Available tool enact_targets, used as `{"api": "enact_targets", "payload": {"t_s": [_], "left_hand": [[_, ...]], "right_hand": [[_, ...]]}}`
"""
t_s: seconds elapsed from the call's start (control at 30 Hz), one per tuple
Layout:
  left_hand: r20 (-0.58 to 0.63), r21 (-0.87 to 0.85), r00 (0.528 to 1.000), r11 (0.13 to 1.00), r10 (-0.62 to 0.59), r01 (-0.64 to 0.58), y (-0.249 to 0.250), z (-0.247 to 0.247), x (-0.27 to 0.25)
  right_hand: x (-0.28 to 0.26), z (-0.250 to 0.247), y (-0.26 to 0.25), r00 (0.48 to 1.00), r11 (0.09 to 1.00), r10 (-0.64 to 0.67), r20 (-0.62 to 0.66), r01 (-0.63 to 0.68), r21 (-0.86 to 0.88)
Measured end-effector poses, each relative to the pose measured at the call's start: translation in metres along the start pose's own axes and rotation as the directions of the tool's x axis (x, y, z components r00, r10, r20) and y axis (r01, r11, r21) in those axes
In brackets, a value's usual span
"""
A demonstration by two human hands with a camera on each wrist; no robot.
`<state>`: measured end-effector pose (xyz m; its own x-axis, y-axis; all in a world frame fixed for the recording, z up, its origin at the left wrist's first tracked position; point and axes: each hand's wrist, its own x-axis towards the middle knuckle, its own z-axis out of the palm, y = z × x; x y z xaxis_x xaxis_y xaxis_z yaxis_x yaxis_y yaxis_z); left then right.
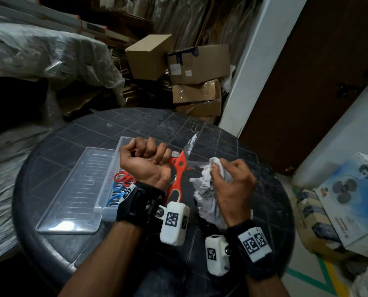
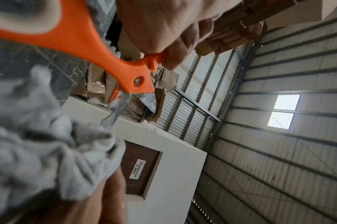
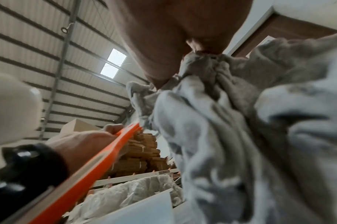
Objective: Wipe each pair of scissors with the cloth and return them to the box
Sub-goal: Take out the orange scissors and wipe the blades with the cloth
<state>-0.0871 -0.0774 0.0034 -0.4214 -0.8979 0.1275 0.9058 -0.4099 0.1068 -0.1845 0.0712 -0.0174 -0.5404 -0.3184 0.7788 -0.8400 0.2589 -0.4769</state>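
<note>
At centre frame, above the round black table (image 1: 76, 133), your left hand (image 1: 145, 162) clamps the orange-handled scissors (image 1: 177, 168) near the pivot, blades smeared and pointing up-right. Your right hand (image 1: 232, 187) bunches the soft white cloth (image 1: 206, 189) just beside them. Rigid steel with sharp edges: I'd grip the handles. The clear plastic box (image 1: 106, 196) sits lower left.
</note>
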Motion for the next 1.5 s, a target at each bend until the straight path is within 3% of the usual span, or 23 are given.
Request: {"api": "enact_targets", "payload": {"t_s": [0.13, 0.27, 0.47, 0.63, 0.8, 0.93, 1.1, 1.17, 1.33, 1.5], "left_hand": [[-0.015, -0.012, 1.0, 1.0, 0.012, -0.012, 0.003, -0.002, 0.005], [-0.018, 0.031, 0.999, 0.999, 0.03, -0.03, 0.001, -0.005, 0.006], [-0.021, 0.021, 1.0, 1.0, 0.022, -0.021, -0.001, -0.002, 0.003], [0.017, 0.021, 1.0, 1.0, 0.0, 0.0, -0.004, -0.003, 0.001], [-0.012, 0.005, 1.0, 1.0, 0.012, -0.012, -0.001, -0.004, 0.004], [-0.01, 0.02, 1.0, 1.0, 0.008, -0.008, -0.003, -0.005, 0.003], [-0.022, 0.021, 1.0, 1.0, 0.013, -0.013, -0.005, -0.004, 0.002], [-0.027, 0.024, 1.0, 1.0, 0.013, -0.013, -0.004, -0.004, 0.001], [-0.028, -0.008, 1.0, 1.0, 0.0, 0.0, -0.005, -0.003, 0.001], [-0.002, -0.009, 1.0, 1.0, 0.0, 0.0, -0.001, -0.003, 0.003]], "right_hand": [[0.001, -0.015, 0.02, 0.99, 0.994, 0.109, -0.09, -0.111, -0.015], [-0.001, -0.019, 0.005, 0.979, 0.995, 0.096, -0.179, -0.09, 0.042], [-0.004, 0.004, -0.021, 0.996, 0.996, -0.088, 0.008, 0.087, 0.036], [0.001, -0.001, 0.005, 1.0, 1.0, -0.017, 0.021, 0.017, 0.008], [0.007, -0.017, 0.028, 0.978, 0.98, 0.198, -0.069, -0.198, 0.012], [0.007, -0.02, 0.004, 0.984, 0.993, 0.108, -0.141, -0.1, 0.06], [-0.003, 0.008, -0.037, 0.997, 0.99, -0.067, 0.04, 0.062, 0.126], [-0.004, 0.015, -0.04, 0.993, 0.99, -0.07, 0.096, 0.058, 0.126], [-0.004, 0.011, -0.025, 0.994, 0.998, -0.047, 0.1, 0.042, 0.054], [0.005, -0.011, 0.008, 0.995, 0.995, 0.098, 0.03, -0.097, -0.027]]}}
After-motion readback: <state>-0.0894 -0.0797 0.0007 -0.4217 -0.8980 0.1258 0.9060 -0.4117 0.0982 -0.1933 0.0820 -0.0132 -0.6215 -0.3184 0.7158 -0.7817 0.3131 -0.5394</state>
